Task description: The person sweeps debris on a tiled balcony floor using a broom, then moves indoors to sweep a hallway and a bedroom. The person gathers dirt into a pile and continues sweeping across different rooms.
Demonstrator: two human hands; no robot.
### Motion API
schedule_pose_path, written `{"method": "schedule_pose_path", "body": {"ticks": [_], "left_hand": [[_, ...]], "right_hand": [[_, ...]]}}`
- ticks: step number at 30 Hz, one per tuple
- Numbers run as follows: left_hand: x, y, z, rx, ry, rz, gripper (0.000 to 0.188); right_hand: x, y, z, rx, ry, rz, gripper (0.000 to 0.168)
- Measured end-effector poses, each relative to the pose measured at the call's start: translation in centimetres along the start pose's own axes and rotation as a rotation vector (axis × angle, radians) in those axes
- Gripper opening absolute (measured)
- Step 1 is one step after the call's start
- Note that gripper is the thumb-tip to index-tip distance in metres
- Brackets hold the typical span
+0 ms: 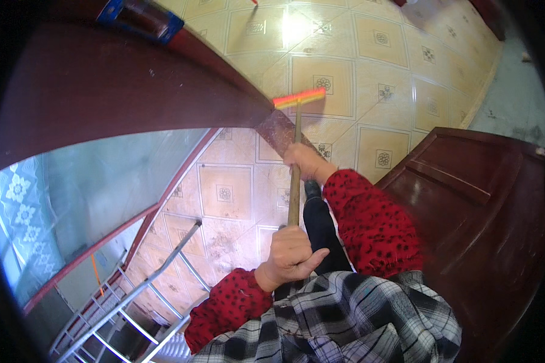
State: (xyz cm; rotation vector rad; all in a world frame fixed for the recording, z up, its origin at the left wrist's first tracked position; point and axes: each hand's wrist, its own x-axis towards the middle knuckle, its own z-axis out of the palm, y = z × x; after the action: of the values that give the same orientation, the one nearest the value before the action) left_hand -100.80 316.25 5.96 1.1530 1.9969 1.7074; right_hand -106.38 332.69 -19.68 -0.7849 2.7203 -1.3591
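A long wooden broom handle (295, 190) runs away from me down the middle of the view. My left hand (290, 256) is closed around its near end, thumb pointing to the right. Farther down the shaft, my right hand (305, 159) grips it too, just above the door sill. At the far end, the broom head with bright orange and yellow bristles (299, 98) is over the patterned yellow floor (381, 77), close to the foot of the door frame. Whether the bristles touch the floor I cannot tell.
A brown sill (277, 129) crosses the doorway ahead. On the right stands a dark red panelled door (463, 204). The dark red frame (118, 90) fills the upper left. A metal rack (141, 290) stands at the lower left, below a window with a lace curtain (27, 213).
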Motion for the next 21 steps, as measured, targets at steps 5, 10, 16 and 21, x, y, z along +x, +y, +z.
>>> {"method": "schedule_pose_path", "body": {"ticks": [5,10,16,21], "left_hand": [[-4.5,5.4,-2.2,-0.060,-0.026,-0.115,0.046],[-5.5,7.0,-6.8,-0.287,0.069,0.017,0.047],[-15.5,5.7,-8.4,-0.196,0.421,-0.178,0.041],[-22.6,9.9,-12.8,0.015,0.498,-0.289,0.040]], "right_hand": [[-2.4,-9.1,6.3,0.266,-0.031,0.015,0.021],[-1.3,-13.8,6.4,0.219,0.063,0.140,0.020],[-0.8,-16.5,14.4,0.115,0.349,0.215,0.021],[1.9,-23.7,23.2,0.252,0.066,0.122,0.020]]}}
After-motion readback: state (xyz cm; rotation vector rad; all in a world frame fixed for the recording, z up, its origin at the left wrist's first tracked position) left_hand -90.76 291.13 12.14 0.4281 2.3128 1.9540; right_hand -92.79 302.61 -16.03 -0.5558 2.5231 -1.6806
